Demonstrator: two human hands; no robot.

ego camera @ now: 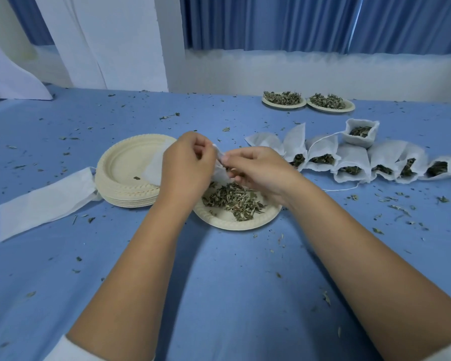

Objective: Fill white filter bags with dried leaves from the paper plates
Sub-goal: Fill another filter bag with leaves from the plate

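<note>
While the left hand (185, 162) and right hand (258, 170) both pinch a white filter bag (154, 166) above the leaf-laden paper plate (235, 224) mid-way across the worktop (219, 282), opening it seems underway; next, probably, scooping dried leaves (232, 200) inside.

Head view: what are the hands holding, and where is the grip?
One white filter bag, by its top edge: the left hand pinches one side, the right hand the other, above the plate of leaves.
</note>
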